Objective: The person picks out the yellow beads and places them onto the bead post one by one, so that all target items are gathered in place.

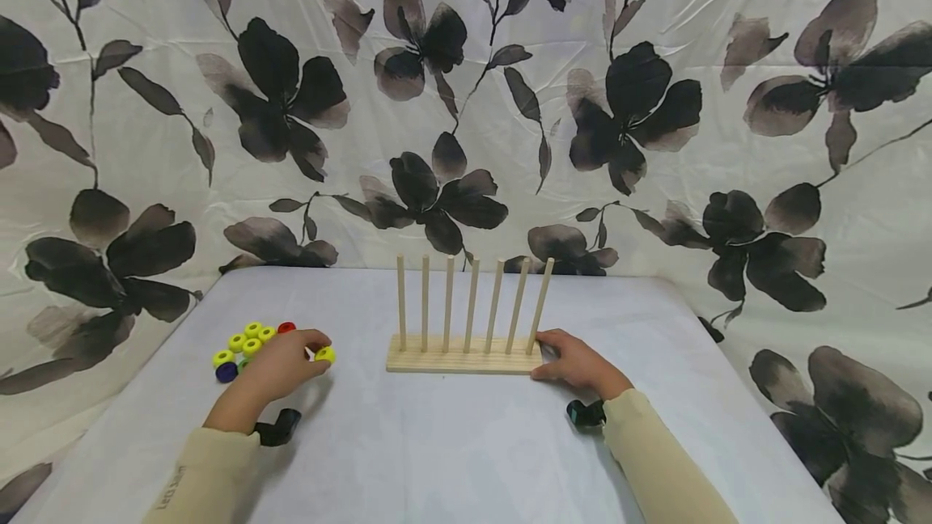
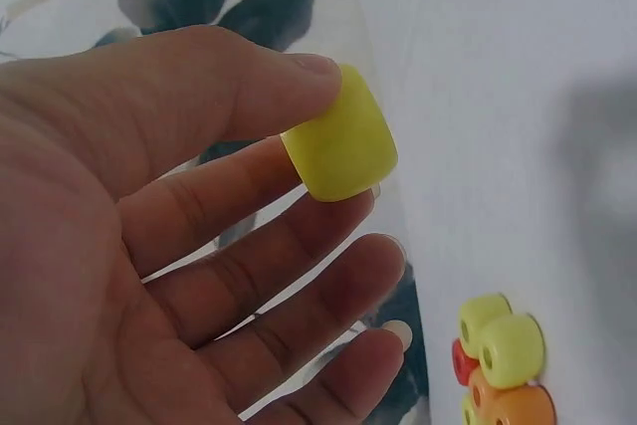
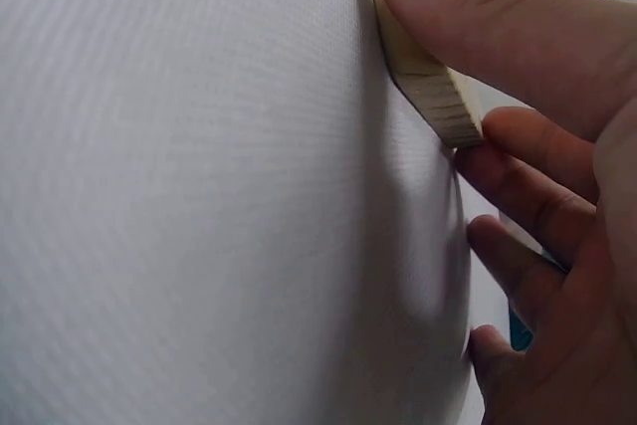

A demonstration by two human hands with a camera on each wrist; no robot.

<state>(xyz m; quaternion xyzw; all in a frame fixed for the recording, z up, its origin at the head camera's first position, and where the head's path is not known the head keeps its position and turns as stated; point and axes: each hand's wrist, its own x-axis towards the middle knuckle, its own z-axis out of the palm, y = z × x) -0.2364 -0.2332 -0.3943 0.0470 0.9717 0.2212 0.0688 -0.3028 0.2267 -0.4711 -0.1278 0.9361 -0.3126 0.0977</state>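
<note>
In the head view my left hand (image 1: pixel 280 364) is above the table at the left. Its thumb and fingertips pinch a yellow bead (image 2: pixel 346 138), rounded and barrel-like in the left wrist view; the other fingers are spread below. My right hand (image 1: pixel 577 362) grips the right end of a wooden peg stand (image 1: pixel 462 363), thumb on the front edge and fingers behind. The right wrist view shows the thumb along the corner of the stand's base (image 3: pixel 418 52). Several upright pegs stand in a row on it, with no beads on them.
Beside and partly behind the left hand lies a cluster of beads: several yellow ones (image 1: pixel 252 347), a red one (image 1: pixel 286 327), a dark blue one (image 1: pixel 226 372) and a mostly hidden green one. The white table (image 1: pixel 437 451) ends at a flower-patterned cloth (image 1: pixel 510 136).
</note>
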